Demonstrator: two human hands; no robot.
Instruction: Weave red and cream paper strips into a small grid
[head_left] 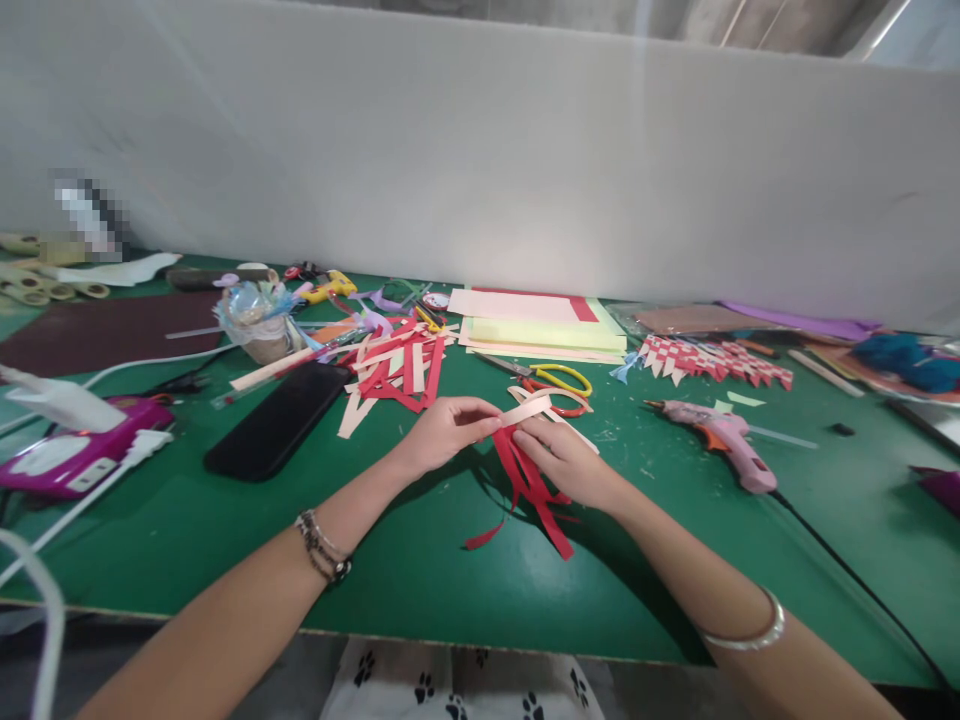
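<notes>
Above the middle of the green table, my left hand [448, 432] pinches the end of a pale pink paper strip [527, 409]. My right hand [562, 458] is closed on the strips from the other side, its fingers near the left fingertips. Several red paper strips [534, 490] hang down from between the hands, one with a curled end. How the strips join is hidden by my fingers. Just beyond my right hand lie scissors [562, 378] with yellow and orange handles. A loose pile of red and pale pink paper strips [405, 365] lies beyond my left hand.
A black phone [277, 420] lies to the left, near a purple power strip [90, 450] with white cables. A pink glue gun [724, 437] rests at right, its cord running to the front edge. Behind are paper sheets [540, 325] and a woven red-and-white paper piece [712, 360].
</notes>
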